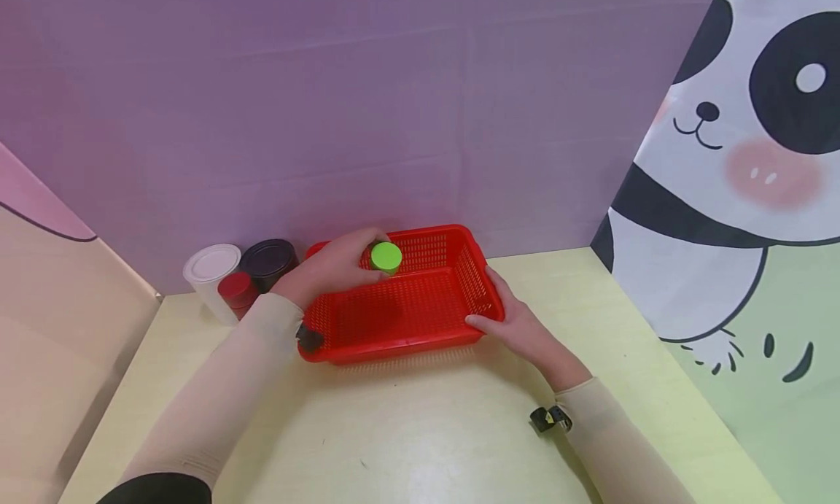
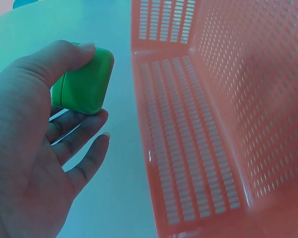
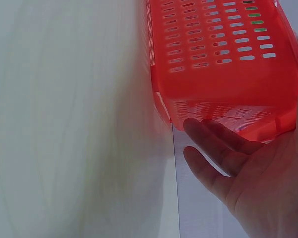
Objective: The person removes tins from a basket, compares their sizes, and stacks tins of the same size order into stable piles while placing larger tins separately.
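My left hand (image 1: 341,263) pinches a small, bright green lidded container (image 1: 386,257) between thumb and fingers. In the head view it is over the back part of a red plastic basket (image 1: 407,342). The left wrist view shows the green container (image 2: 87,82) beside the basket's slotted wall (image 2: 184,134), with a seam near one end. At the basket's right end, my right hand (image 1: 515,322) grips the rim, thumb on the near side. In the right wrist view, its fingers (image 3: 216,146) reach behind that end, and their contact is partly hidden.
Left of the basket stand a white-lidded tub (image 1: 213,263), a black-lidded jar (image 1: 269,260) and a smaller red-lidded jar (image 1: 238,290), close together. My left forearm passes in front of them. A purple cloth wall (image 1: 394,110) rises behind the pale table (image 1: 420,431).
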### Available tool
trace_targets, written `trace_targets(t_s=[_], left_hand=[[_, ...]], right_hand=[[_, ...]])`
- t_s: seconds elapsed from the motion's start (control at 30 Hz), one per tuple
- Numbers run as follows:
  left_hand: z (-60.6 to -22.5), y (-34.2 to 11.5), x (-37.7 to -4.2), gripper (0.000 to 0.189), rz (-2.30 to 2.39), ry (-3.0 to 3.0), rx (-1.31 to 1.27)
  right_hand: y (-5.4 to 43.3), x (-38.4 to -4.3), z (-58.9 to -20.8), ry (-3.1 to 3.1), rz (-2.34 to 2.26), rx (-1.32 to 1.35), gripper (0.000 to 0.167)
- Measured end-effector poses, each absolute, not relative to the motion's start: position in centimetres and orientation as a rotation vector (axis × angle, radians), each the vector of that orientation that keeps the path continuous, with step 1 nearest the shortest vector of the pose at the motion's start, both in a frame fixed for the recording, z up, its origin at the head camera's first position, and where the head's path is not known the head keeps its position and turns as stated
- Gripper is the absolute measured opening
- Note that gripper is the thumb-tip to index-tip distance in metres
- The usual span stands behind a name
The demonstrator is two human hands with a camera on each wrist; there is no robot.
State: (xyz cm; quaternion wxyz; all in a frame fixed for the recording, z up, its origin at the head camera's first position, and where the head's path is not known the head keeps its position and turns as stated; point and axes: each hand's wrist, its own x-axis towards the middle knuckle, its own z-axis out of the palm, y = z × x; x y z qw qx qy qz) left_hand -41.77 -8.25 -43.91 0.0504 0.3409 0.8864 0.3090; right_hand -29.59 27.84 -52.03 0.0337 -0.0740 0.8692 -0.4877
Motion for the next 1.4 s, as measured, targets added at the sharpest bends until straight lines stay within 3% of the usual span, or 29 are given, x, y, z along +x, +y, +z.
trace_targets(t_s=[0.97, 1.4], left_hand=[[-42.5, -22.0, -40.0, 0.055, 1.231, 2.826, 0.750], [-44.5, -27.1, -39.0, 0.055, 1.319, 2.941, 0.654]], right_hand=[[27.6, -29.9, -52.1, 2.692, -1.477, -0.203, 0.111], [27.6, -30.2, -52.6, 2.721, -1.447, -0.194, 0.110]])
